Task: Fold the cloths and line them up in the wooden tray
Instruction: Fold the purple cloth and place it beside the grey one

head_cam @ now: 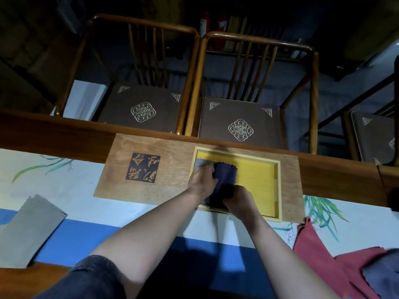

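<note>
Two hands (205,176) (237,197) hiding purple cloth (225,175)

Wooden board (151,169): dark square stamp (143,167) left of the tray, four carved Chinese characters, upside down from here; I can't read them
Chair cushions (239,124): pale ornamental medallions; no legible text

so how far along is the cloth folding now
Done: a folded grey cloth lies at the left end of the wooden tray. In hand: the left hand presses it while the right hand grips the folded dark blue cloth being set beside it. Left: a grey cloth on the table at left and the red cloths and a blue-grey cloth at right.
</note>
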